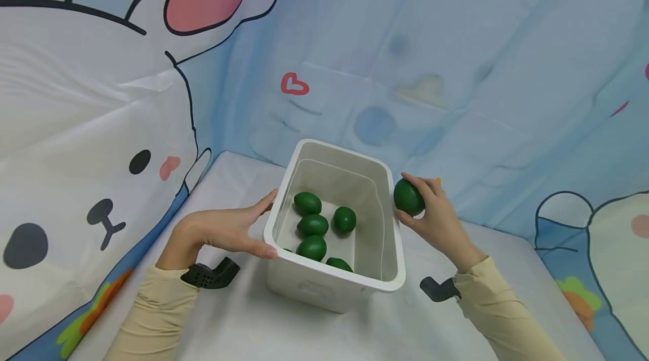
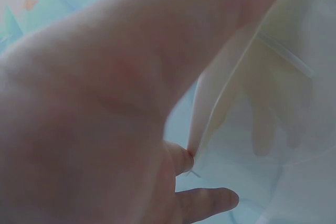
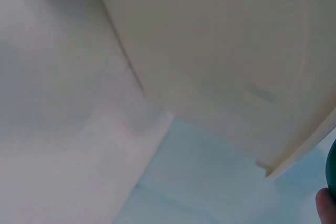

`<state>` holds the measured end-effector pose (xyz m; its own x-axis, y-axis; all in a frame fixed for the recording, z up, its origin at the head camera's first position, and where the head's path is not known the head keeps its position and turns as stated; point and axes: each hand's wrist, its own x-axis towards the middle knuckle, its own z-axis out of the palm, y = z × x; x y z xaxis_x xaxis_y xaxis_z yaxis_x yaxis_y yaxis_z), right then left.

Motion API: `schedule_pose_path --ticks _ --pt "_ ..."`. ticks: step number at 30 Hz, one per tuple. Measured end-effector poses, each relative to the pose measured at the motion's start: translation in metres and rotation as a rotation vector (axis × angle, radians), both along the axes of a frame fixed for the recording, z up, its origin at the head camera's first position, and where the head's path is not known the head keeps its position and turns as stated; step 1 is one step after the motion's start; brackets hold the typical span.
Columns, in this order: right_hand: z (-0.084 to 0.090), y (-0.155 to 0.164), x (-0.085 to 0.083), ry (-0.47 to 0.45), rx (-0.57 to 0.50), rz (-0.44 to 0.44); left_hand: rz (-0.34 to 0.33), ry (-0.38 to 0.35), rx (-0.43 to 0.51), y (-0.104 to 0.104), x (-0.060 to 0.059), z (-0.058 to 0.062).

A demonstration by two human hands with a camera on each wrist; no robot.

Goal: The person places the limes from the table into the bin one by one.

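A white plastic bin (image 1: 324, 279) stands tilted towards me between my hands, with several smooth dark green avocados (image 1: 312, 224) in it. My left hand (image 1: 223, 230) touches the bin's left side, thumb at the near corner of the rim and fingers stretched along the outer wall. In the left wrist view, its fingers (image 2: 207, 203) show straight beside the wall. With thumb and fingertips, my right hand (image 1: 438, 220) grips another avocado (image 1: 408, 197) just outside the right rim. Only a sliver of that avocado shows in the right wrist view, at the edge.
The bin stands on a white cloth-covered surface (image 1: 228, 316). Behind it hangs a blue printed curtain (image 1: 456, 68), close to the bin's far rim. A cartoon-printed cloth (image 1: 91, 141) rises on the left.
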<state>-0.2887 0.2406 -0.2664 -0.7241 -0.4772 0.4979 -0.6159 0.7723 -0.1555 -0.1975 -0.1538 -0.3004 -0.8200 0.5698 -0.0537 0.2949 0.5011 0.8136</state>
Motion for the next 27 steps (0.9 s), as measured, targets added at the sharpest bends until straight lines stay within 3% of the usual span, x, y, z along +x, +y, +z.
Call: schedule_pose_path --ticks 8,16,24,27 --pt "0.01 -0.02 0.014 -0.028 0.009 0.068 -0.019 0.01 0.035 0.0 0.001 0.001" --pt "0.012 -0.028 0.022 -0.056 0.017 0.082 -0.018 0.003 0.044 0.003 0.001 0.002" --pt "0.012 -0.023 0.024 -0.236 -0.034 0.174 -0.012 -0.004 0.031 0.003 0.001 0.003" --pt "0.011 -0.017 0.025 -0.253 -0.042 0.153 -0.003 -0.012 0.035 0.003 0.002 0.003"
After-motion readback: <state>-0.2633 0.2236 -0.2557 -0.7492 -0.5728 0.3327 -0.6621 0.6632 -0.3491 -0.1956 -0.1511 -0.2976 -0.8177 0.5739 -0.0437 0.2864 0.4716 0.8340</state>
